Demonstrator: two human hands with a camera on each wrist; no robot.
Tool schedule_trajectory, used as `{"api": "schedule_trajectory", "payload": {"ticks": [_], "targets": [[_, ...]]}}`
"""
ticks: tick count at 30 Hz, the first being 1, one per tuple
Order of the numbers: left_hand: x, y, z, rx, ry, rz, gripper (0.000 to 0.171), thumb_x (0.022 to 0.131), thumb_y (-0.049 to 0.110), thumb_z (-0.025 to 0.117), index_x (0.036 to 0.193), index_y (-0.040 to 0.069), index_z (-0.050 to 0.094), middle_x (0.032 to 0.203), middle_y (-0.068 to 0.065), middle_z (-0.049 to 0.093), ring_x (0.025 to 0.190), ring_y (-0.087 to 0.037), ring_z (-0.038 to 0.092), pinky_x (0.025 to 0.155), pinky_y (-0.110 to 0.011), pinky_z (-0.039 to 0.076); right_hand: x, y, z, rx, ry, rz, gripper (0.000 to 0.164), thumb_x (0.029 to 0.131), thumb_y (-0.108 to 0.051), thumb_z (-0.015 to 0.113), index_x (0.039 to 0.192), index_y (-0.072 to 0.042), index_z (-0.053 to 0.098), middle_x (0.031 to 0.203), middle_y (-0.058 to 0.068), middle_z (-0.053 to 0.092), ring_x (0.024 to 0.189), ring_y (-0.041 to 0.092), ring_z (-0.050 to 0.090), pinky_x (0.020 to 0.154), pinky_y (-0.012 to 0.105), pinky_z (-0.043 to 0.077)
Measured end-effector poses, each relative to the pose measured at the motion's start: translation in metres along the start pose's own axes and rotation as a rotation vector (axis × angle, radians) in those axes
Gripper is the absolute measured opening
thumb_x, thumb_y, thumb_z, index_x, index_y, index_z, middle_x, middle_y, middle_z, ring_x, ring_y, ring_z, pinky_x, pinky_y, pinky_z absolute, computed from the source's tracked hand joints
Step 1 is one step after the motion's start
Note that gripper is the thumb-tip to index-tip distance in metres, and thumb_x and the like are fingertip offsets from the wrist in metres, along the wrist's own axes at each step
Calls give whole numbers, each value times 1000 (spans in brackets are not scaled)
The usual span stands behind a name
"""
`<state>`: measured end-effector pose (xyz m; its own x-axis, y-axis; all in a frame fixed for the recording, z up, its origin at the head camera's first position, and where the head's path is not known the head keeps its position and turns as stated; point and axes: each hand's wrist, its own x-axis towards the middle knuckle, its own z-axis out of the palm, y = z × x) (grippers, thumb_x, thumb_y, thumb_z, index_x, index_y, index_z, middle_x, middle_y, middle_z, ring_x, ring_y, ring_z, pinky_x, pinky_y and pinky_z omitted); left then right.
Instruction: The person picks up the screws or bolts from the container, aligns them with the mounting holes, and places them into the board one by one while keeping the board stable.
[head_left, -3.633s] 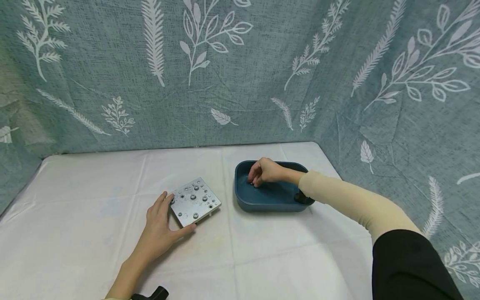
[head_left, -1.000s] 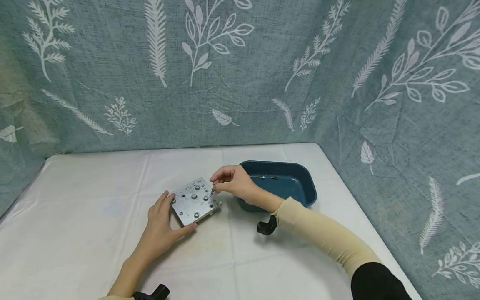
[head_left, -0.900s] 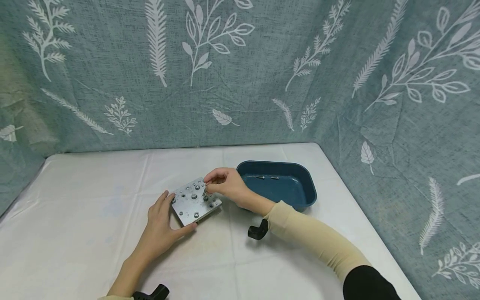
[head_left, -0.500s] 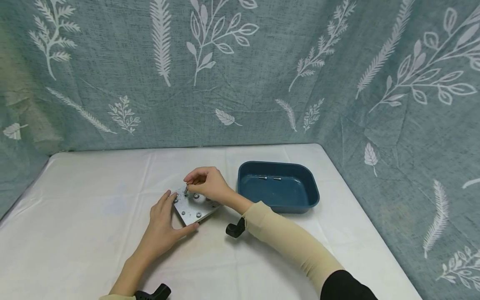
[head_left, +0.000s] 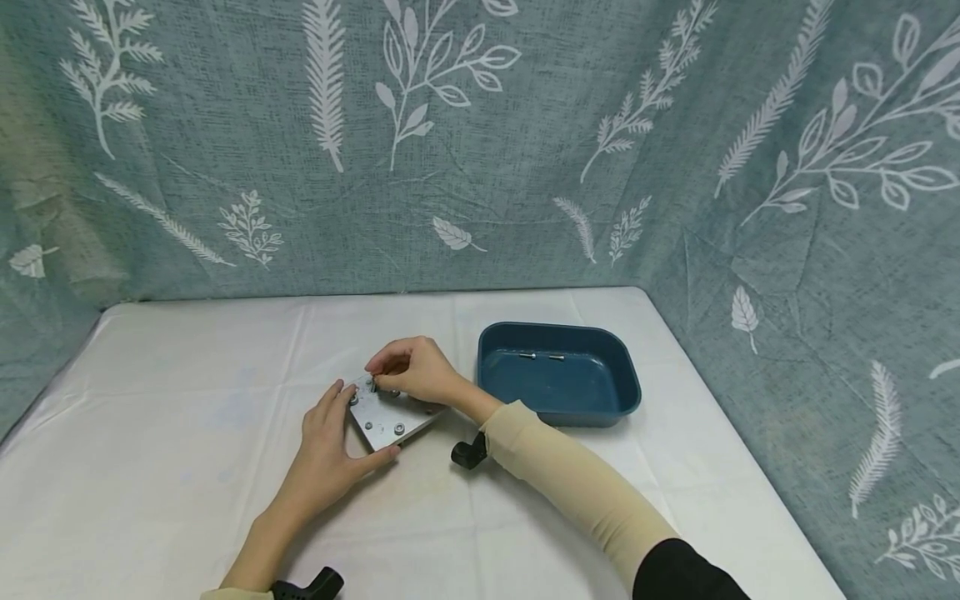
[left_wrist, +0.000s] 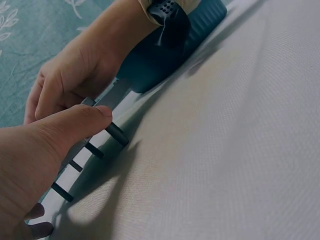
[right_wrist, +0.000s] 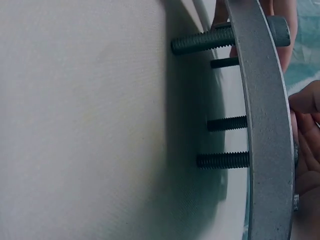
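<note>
A flat silver metal plate (head_left: 382, 414) with holes and several screws set in it is raised off the white cloth by the shanks below. My left hand (head_left: 322, 442) grips it at the left, with fingers along the far edge and thumb at the near corner. My right hand (head_left: 422, 372) pinches a small screw (head_left: 372, 385) upright at the plate's far left part; the fingers cover most of it. In the right wrist view, threaded shanks (right_wrist: 225, 160) stick out beneath the plate's edge (right_wrist: 267, 120), and a thick socket-head bolt (right_wrist: 202, 41) passes through it.
A dark blue tray (head_left: 558, 414) stands right of the plate, behind my right forearm. Two screws (head_left: 528, 356) lie inside it. Wrist camera mounts (head_left: 469, 452) jut out under both wrists. A leaf-patterned curtain (head_left: 480, 167) borders the table at back and right.
My right hand has left the tray with a screw, crossed leftward over the plate, and lowered the screw at its far left part. My left hand keeps its grip on the plate.
</note>
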<state>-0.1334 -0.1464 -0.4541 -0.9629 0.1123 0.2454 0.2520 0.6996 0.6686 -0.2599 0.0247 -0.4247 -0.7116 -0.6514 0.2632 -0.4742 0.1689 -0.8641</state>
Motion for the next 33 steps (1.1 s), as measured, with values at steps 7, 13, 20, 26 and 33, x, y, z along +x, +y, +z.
{"api": "schedule_trajectory", "payload": {"ticks": [7, 13, 20, 26, 33], "targets": [[-1, 0, -2, -13, -15, -11, 108, 75, 48, 84, 150, -4, 26, 156, -26, 16, 137, -50, 17, 101, -68, 30, 1, -2, 5, -192, -80, -42, 14, 87, 0, 72, 97, -8, 77, 91, -8, 71, 80, -2, 63, 74, 16, 52], [-1, 0, -3, -17, -16, 0, 107, 76, 46, 84, 150, -5, 26, 156, -27, 16, 136, -51, 17, 100, -68, 31, -1, -15, 5, -397, -113, -62, 18, 88, 1, 70, 102, -7, 76, 100, -2, 72, 85, -1, 62, 74, 11, 48], [2, 2, 1, -13, -19, -9, 110, 74, 48, 85, 150, -5, 26, 155, -27, 16, 137, -51, 16, 102, -69, 28, -27, -37, -38, -464, -26, -135, 17, 91, -1, 67, 105, -4, 75, 98, 3, 72, 86, 9, 64, 73, 18, 52], [2, 4, 4, -12, -47, -53, 114, 71, 48, 86, 151, -5, 24, 157, -27, 14, 139, -49, 14, 106, -67, 24, -59, -29, -100, -374, 153, -12, 12, 92, -5, 69, 100, -9, 76, 93, -2, 71, 80, 7, 64, 69, 23, 54], [2, 4, 1, 8, -39, -50, 113, 72, 46, 86, 151, -6, 23, 157, -27, 13, 139, -50, 15, 105, -67, 25, -77, -7, -149, -365, 229, 118, 10, 90, -7, 72, 98, -3, 76, 91, 0, 72, 80, 13, 66, 72, 30, 55]]}}
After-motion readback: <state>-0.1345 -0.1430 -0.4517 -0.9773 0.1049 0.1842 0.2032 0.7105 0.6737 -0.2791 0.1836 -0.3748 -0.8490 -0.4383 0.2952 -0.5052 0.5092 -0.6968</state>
